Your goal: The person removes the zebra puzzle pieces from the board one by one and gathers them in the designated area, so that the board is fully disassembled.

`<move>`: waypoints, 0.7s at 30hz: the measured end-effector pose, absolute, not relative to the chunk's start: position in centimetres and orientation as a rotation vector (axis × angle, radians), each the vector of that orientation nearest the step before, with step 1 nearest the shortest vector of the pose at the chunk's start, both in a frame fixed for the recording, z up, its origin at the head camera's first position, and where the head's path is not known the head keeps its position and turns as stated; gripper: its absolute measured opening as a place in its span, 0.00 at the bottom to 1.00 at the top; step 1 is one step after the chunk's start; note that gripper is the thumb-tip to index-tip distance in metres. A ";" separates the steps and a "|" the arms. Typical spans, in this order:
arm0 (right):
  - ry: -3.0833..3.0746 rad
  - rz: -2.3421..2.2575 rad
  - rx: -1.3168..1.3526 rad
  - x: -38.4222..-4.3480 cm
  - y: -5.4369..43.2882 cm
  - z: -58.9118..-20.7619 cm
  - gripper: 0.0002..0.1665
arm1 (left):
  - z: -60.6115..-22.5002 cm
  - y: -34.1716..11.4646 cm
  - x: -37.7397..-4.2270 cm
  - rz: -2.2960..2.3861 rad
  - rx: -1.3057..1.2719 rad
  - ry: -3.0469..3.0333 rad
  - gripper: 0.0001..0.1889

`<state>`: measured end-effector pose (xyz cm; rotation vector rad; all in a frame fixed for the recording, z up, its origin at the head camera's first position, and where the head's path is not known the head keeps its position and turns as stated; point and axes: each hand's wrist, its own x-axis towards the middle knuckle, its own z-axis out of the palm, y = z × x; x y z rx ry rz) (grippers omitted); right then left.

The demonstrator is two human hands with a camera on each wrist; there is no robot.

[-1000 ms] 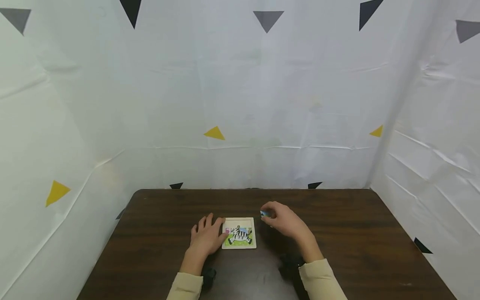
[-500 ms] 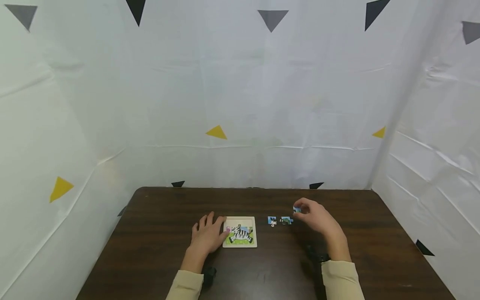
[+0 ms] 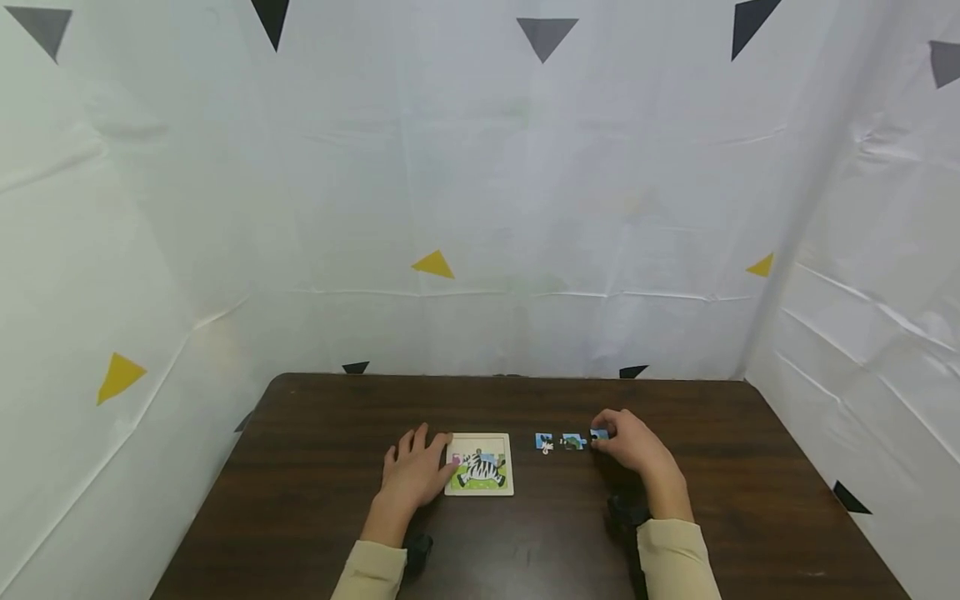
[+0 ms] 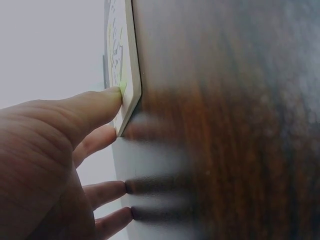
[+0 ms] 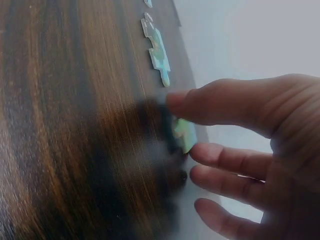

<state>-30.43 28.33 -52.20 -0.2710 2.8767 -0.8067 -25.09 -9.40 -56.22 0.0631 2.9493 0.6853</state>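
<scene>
Zebra puzzle tray (image 3: 480, 492) under left hand (image 3: 411, 475), right hand (image 3: 633, 442) pinching piece (image 3: 599, 434)

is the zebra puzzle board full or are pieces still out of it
Not full. Three pieces lie on the table right of the zebra puzzle board; the right hand holds the outermost.

puzzle board (image 3: 480, 465): 1 | loose puzzle pieces (image 3: 572, 441): apparently 3 | hands (image 3: 411, 475): 2
</scene>
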 end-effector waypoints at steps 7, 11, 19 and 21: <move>2.866 -0.815 -0.263 -30.3 28.2 -52.1 0.17 | -56.0 -9.4 -24.9 0.683 0.069 2.952 0.29; 2.858 -0.825 -0.248 -30.2 28.3 -52.0 0.19 | -55.2 -9.2 -24.6 0.697 0.072 2.946 0.29; 2.881 -0.815 -0.185 -30.3 28.6 -52.3 0.20 | -55.2 -9.2 -24.6 0.691 0.077 2.949 0.29; 2.880 -0.816 -0.177 -30.3 28.6 -52.4 0.19 | -55.3 -9.3 -24.6 0.695 0.070 2.949 0.28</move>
